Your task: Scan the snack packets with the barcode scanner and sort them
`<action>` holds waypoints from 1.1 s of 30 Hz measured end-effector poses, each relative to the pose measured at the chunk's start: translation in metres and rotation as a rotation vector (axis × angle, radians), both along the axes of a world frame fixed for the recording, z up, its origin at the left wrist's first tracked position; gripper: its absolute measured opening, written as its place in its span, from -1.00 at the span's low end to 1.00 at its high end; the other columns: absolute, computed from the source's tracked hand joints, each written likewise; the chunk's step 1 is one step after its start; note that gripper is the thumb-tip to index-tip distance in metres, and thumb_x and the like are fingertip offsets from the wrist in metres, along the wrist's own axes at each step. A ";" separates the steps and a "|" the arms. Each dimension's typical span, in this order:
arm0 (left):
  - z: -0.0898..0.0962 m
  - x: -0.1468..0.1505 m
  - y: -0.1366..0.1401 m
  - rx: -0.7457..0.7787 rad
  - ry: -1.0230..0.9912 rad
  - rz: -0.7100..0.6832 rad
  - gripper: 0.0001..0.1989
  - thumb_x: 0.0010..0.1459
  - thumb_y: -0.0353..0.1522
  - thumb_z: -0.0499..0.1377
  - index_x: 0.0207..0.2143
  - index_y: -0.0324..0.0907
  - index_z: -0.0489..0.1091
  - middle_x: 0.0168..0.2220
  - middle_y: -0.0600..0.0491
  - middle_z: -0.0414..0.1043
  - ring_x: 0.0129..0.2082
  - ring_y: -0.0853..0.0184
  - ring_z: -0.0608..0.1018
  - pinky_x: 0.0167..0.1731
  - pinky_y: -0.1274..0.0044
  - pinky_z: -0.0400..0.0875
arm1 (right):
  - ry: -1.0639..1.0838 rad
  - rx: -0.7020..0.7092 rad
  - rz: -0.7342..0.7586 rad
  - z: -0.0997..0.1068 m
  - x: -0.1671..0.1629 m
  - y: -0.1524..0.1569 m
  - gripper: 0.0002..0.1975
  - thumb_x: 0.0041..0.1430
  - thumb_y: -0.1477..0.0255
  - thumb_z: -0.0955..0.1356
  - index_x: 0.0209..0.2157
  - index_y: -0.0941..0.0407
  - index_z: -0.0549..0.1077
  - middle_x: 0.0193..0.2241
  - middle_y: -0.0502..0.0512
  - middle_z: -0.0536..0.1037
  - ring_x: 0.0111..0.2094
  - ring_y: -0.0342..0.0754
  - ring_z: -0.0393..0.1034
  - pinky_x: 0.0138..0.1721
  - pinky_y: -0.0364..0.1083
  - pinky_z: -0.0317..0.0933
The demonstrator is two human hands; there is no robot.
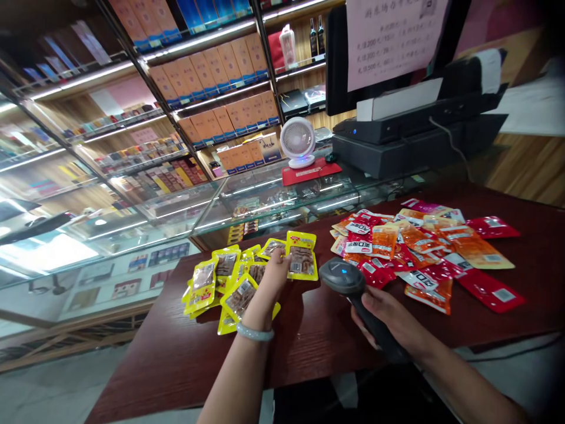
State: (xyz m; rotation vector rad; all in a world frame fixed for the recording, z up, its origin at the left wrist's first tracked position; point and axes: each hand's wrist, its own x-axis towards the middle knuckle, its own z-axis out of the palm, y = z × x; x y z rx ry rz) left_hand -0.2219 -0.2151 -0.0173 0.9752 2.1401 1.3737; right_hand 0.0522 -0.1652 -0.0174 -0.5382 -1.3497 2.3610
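Note:
My left hand pinches the left edge of a yellow-edged snack packet, whose clear window shows brown food and a barcode label. Around and under that wrist lies a loose pile of similar yellow packets. A dark grey barcode scanner is in my right hand, fingers wrapped round its handle. A small blue light glows on top of the scanner, and its head points toward the packet in my left hand. To the right, a heap of red and orange snack packets rests on the table.
The dark red wooden table meets a glass display counter at its far side. A white fan stands on a red mat. At the back right is a monitor with a pink notice. Boxed goods fill the shelves behind.

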 end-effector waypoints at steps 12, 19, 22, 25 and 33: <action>0.004 0.023 0.030 0.027 -0.167 -0.024 -0.84 0.09 -0.29 0.14 -0.27 -0.14 0.29 -0.56 0.21 0.29 -0.63 0.45 0.36 -0.57 0.61 0.26 | 0.015 0.032 0.050 0.003 -0.011 0.004 -0.48 0.10 -0.04 0.40 -0.22 0.13 0.32 -0.63 -0.13 0.42 -0.75 -0.26 0.25 -0.74 -0.29 0.17; 0.002 0.031 0.051 0.056 -0.282 -0.004 -0.83 0.09 -0.37 0.17 -0.22 -0.18 0.34 -0.54 0.17 0.36 -0.66 0.46 0.37 -0.63 0.63 0.25 | 0.039 0.038 0.027 -0.004 -0.008 0.009 -0.55 0.17 0.01 0.38 -0.23 0.12 0.32 -0.62 -0.13 0.42 -0.74 -0.27 0.25 -0.74 -0.30 0.16; 0.001 0.038 0.071 0.155 -0.349 -0.067 -0.81 0.12 -0.35 0.18 -0.20 -0.21 0.36 -0.46 0.11 0.45 -0.52 0.44 0.48 -0.48 0.62 0.36 | 0.010 0.025 -0.006 -0.005 -0.009 0.014 -0.56 0.16 0.01 0.39 -0.25 0.11 0.32 -0.62 -0.12 0.43 -0.74 -0.26 0.26 -0.74 -0.29 0.17; 0.003 0.041 0.087 0.197 -0.330 -0.288 -0.72 0.21 -0.28 0.14 -0.09 -0.24 0.40 -0.24 -0.04 0.55 -0.30 0.35 0.57 -0.24 0.52 0.45 | -0.009 0.043 -0.043 0.004 -0.013 0.019 -0.57 0.15 0.01 0.39 -0.29 0.10 0.31 -0.62 -0.11 0.43 -0.74 -0.24 0.26 -0.74 -0.27 0.17; 0.032 -0.022 0.043 -0.377 0.683 -0.103 -0.64 0.17 -0.33 0.17 0.01 -0.23 0.44 0.00 -0.20 0.49 0.04 0.07 0.48 0.05 0.31 0.31 | 0.019 0.183 0.034 0.034 -0.029 0.031 -0.54 0.15 -0.02 0.37 -0.38 0.10 0.29 -0.61 -0.07 0.42 -0.70 -0.22 0.28 -0.70 -0.25 0.13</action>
